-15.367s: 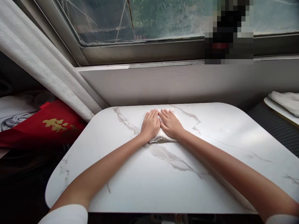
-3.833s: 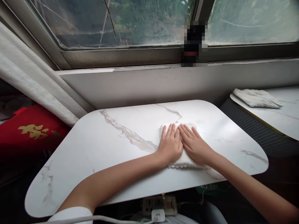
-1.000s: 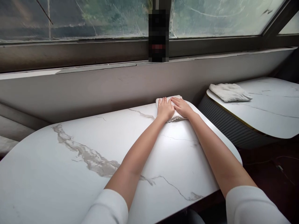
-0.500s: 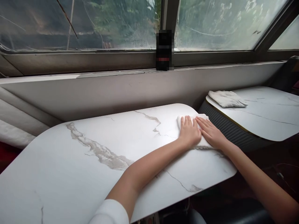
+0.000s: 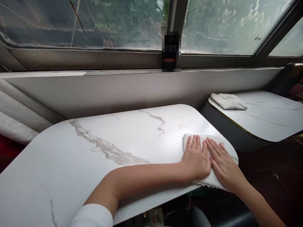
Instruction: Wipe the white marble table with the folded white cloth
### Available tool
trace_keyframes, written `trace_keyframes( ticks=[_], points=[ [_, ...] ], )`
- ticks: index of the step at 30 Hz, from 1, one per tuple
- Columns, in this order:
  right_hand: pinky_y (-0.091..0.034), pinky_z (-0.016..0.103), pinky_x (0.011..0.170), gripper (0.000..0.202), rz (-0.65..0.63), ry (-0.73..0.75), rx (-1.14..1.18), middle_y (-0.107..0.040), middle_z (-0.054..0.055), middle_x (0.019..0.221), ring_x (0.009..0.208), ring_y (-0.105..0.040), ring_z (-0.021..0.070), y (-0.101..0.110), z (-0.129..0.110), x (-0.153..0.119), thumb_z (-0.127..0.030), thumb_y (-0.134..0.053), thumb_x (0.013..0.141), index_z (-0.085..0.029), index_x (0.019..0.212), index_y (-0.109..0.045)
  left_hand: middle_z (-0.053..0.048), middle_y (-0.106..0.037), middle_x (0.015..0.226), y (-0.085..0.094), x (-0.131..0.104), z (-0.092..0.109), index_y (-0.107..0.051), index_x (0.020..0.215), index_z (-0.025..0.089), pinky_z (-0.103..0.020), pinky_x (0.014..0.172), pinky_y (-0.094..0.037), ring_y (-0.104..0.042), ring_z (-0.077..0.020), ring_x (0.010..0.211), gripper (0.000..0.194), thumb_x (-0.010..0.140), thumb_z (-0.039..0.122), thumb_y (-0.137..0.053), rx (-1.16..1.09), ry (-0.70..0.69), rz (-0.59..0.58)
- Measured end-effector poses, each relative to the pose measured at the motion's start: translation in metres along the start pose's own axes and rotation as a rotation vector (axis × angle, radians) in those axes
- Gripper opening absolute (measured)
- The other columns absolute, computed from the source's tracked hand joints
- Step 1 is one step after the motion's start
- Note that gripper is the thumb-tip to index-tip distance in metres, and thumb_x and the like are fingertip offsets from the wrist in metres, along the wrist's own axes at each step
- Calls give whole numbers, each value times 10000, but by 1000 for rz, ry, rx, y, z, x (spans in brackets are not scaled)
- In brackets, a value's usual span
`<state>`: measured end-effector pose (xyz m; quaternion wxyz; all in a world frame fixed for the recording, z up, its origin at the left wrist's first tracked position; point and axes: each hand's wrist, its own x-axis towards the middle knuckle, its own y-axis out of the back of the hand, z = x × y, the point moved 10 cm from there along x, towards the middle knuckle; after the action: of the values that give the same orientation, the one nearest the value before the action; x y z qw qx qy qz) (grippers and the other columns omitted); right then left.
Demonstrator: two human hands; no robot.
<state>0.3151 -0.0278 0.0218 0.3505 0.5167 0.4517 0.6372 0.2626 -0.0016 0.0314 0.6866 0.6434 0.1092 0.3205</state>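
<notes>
A white cloth [image 5: 213, 181] is spread flat near the right end of a white marble-patterned table [image 5: 134, 138], its lower side reaching the table's near edge. My left hand [image 5: 196, 157] lies flat on the cloth, fingers stretched out and pointing away from me. Beside it, my right hand [image 5: 223, 163] presses on the same cloth with straight fingers slanting up to the left. The two hands almost touch, and their palms hide the middle of the cloth.
To the right stands a second marble-patterned table [image 5: 270, 116] with a folded white cloth [image 5: 228, 101] on its corner. A dark blurred-out object [image 5: 171, 52] sits on the window ledge [image 5: 130, 72]. Pale cushioned padding [image 5: 17, 116] borders the left side.
Both hands have slid the cloth toward me and slightly right, from near the table's far right corner to its near right edge. The view has shifted slightly.
</notes>
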Motion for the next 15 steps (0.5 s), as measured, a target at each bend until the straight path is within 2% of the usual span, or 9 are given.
trace_keyframes(
  ticks=[3,6,9,15],
  points=[
    [-331,501,1077,595,-15,-4,11,-337,114,1486,1379,-265,219,-8,2,15,-222,-206,958,-217,1494,54,-243,-302,1460,-1,4,-14,-281,1407,-14,-480,1122,-138,-214,-331,1378,575,950,336,-276,1,26,4],
    [-304,482,1096,575,-36,4,29,-347,114,1481,1378,-267,211,-21,2,46,-228,-196,949,-179,1500,-39,-233,-305,1463,-1,13,-43,-308,1404,5,-465,1129,-127,-219,-315,1380,557,951,326,-272,-2,84,8],
    [-289,473,1104,569,-63,4,51,-359,115,1473,1370,-287,222,-42,2,94,-242,-212,928,-138,1486,-169,-214,-305,1470,-1,28,-89,-324,1405,26,-451,1135,-116,-223,-293,1382,538,950,310,-280,7,166,9],
    [-265,462,1106,561,-104,30,96,-376,113,1463,1357,-315,236,-81,0,210,-213,-258,875,-97,1417,-342,-159,-330,1474,1,70,-197,-353,1398,73,-407,1141,-110,-256,-229,1376,493,951,269,-276,56,329,32]
  ],
)
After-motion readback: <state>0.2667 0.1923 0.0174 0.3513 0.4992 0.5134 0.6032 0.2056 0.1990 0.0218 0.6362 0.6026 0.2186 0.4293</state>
